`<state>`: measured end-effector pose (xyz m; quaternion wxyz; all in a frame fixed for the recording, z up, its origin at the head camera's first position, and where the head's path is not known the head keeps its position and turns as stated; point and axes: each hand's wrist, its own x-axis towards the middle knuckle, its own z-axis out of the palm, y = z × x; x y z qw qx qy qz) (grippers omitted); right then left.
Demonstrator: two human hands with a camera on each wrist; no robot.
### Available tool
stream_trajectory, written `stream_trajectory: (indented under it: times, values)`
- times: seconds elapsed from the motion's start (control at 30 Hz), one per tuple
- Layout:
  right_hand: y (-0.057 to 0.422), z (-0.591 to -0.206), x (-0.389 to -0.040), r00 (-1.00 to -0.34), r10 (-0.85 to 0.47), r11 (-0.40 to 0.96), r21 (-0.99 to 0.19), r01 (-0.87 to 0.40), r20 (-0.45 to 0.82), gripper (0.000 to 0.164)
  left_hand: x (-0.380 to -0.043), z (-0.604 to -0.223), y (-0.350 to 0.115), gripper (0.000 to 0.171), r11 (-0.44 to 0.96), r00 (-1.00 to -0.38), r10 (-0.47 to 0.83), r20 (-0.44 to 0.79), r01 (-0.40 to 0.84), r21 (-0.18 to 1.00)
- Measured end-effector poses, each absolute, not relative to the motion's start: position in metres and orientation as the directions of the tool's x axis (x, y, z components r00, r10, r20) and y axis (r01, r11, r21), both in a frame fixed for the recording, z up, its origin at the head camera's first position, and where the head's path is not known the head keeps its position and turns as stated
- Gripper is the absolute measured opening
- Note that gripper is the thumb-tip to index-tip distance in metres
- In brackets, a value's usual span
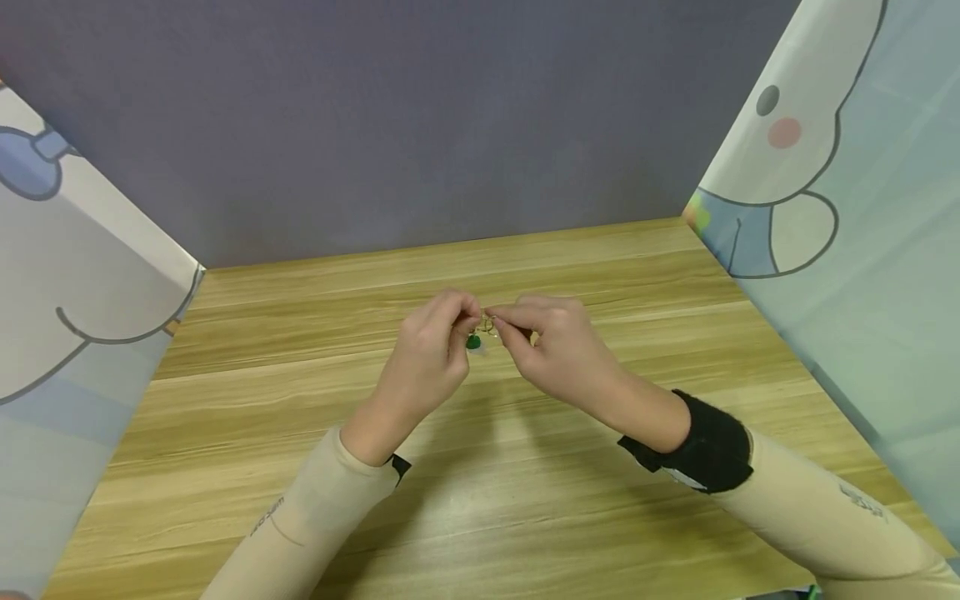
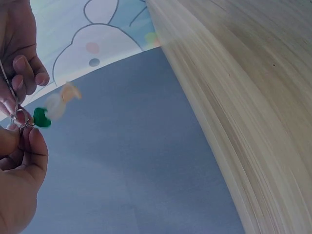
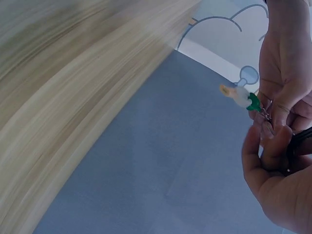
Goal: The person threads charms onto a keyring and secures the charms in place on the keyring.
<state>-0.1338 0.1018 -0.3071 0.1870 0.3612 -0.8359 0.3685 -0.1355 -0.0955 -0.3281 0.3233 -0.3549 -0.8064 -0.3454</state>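
Both hands meet over the table, fingertips close together. My left hand pinches the small metal fitting of a keychain charm, whose green bead hangs just below the fingers. The left wrist view shows the charm's translucent white part and peach-coloured tip beyond the green. Between thumb and index finger, my right hand pinches a thin gold-coloured metal ring. In the right wrist view a dark curved piece lies in the right hand's fingers. The fingertips partly hide where ring and fitting come together.
A wood-grain table lies beneath the hands. Behind it rises a grey panel, with cartoon-printed panels at the left and right. Black straps circle the wrists.
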Motion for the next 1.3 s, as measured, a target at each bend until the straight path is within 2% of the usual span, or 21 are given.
stream_trajectory:
  times: [0.2,0.3,0.33,0.4,0.53,0.63,0.7,0.9,1.13,1.3]
  values:
    - [0.102,-0.306,-0.136,-0.675,-0.5,0.477,-0.477,-0.738,0.543,0.022,-0.136,-0.327,-0.097,0.008,0.515,-0.519,0.406,0.752,0.81,0.281]
    - [0.103,-0.306,-0.136,-0.686,-0.501,0.476,-0.494,-0.727,0.528,0.022,-0.135,-0.327,-0.098,0.004,0.504,-0.545,0.411,0.731,0.804,0.316]
    - [0.104,-0.306,-0.137,-0.692,-0.498,0.475,-0.503,-0.722,0.523,0.021,-0.135,-0.327,-0.099,0.003,0.498,-0.563,0.405,0.72,0.797,0.343]
    - [0.105,-0.307,-0.137,-0.709,-0.485,0.472,-0.528,-0.706,0.513,0.021,-0.135,-0.327,-0.099,0.011,0.471,-0.621,0.382,0.684,0.768,0.435]
    - [0.105,-0.307,-0.137,-0.749,-0.445,0.452,-0.599,-0.661,0.491,0.021,-0.133,-0.325,-0.101,0.027,0.334,-0.769,0.309,0.56,0.639,0.693]
    - [0.104,-0.305,-0.136,-0.779,-0.418,0.413,-0.666,-0.621,0.467,0.021,-0.132,-0.324,-0.102,0.026,0.206,-0.852,0.264,0.452,0.508,0.836]
    - [0.104,-0.304,-0.136,-0.798,-0.406,0.382,-0.711,-0.59,0.445,0.021,-0.132,-0.324,-0.103,0.021,0.156,-0.882,0.252,0.398,0.443,0.883]
    - [0.104,-0.304,-0.137,-0.838,-0.4,0.31,-0.806,-0.505,0.371,0.024,-0.133,-0.323,-0.105,0.014,0.097,-0.906,0.237,0.351,0.382,0.919]
    - [0.109,-0.304,-0.139,-0.835,-0.431,0.156,-0.883,-0.444,0.343,0.02,-0.134,-0.32,-0.106,0.017,0.087,-0.914,0.199,0.354,0.377,0.922]
    - [0.113,-0.304,-0.14,-0.842,-0.441,0.147,-0.901,-0.408,0.31,0.018,-0.133,-0.317,-0.106,0.02,0.069,-0.925,0.186,0.332,0.349,0.935]
